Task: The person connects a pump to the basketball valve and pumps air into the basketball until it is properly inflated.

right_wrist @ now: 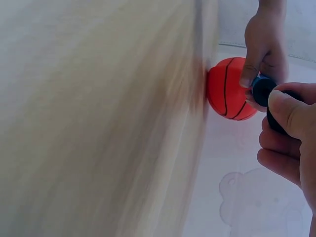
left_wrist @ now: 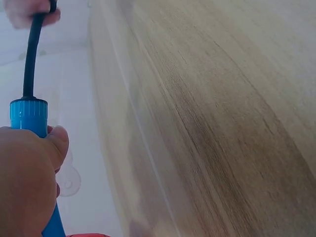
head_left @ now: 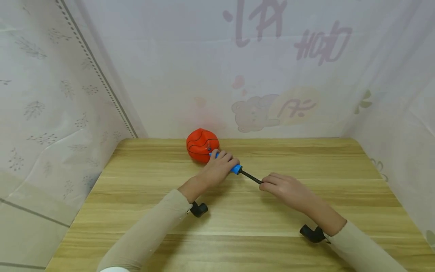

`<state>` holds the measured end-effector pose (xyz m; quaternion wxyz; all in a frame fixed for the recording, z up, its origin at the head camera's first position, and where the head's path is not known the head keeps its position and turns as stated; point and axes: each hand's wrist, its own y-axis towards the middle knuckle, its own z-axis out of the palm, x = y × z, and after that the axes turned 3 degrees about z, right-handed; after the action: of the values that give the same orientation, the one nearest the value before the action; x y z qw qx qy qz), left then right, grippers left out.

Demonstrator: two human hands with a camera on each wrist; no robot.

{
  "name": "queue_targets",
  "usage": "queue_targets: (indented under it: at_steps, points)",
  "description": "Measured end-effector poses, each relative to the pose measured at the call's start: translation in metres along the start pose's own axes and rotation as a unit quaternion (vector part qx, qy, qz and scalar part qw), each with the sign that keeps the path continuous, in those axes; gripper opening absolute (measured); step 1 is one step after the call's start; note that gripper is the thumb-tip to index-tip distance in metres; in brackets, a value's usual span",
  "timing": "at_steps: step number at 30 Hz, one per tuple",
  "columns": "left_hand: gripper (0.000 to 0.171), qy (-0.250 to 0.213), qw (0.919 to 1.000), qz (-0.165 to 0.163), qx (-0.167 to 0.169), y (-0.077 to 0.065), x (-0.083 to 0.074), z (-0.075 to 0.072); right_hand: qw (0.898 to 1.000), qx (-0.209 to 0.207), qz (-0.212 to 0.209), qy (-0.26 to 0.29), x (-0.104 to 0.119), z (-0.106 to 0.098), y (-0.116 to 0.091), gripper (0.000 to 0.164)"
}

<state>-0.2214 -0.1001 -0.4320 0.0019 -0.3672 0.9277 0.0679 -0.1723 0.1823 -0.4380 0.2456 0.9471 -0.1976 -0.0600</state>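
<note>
A red ball with black lines [head_left: 198,146], dented on its upper side, sits at the back of the wooden table. Just right of it, my left hand [head_left: 217,169] grips the blue barrel of a hand pump [head_left: 236,169], whose front end meets the ball. The pump's black rod [head_left: 250,176] sticks out of the barrel toward the right. My right hand [head_left: 283,189] holds the far end of that rod; in the right wrist view its thumb and fingers [right_wrist: 284,111] curl round a black handle. The left wrist view shows the left thumb [left_wrist: 59,143] along the barrel.
The wooden table [head_left: 244,223] reaches back to a printed white cloth [head_left: 163,75], which also hangs at both sides. A black camera mount [head_left: 198,209] is strapped under the left wrist, another mount [head_left: 312,233] under the right.
</note>
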Motion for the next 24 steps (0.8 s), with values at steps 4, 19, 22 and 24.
queue_targets:
  at_steps: [4, 19, 22, 24]
  points:
    - [0.023, 0.003, 1.0, -0.004, -0.002, -0.001, 0.0, 0.0, 1.0, 0.001, 0.005, 0.0, -0.003, 0.009, 0.014, 0.017]
    - [0.02, 0.014, 0.9998, 0.008, -0.015, -0.004, 0.0, 0.003, 1.0, -0.013, 0.012, 0.005, -0.008, 0.032, 0.046, 0.024]
    - [0.019, 0.008, 0.9996, 0.016, -0.021, -0.005, 0.002, 0.003, 1.0, -0.021, 0.005, 0.001, -0.008, 0.033, 0.046, 0.022]
    - [0.017, 0.005, 0.9994, 0.022, -0.026, -0.006, 0.004, 0.003, 1.0, -0.023, -0.001, -0.002, -0.007, 0.032, 0.045, 0.022]
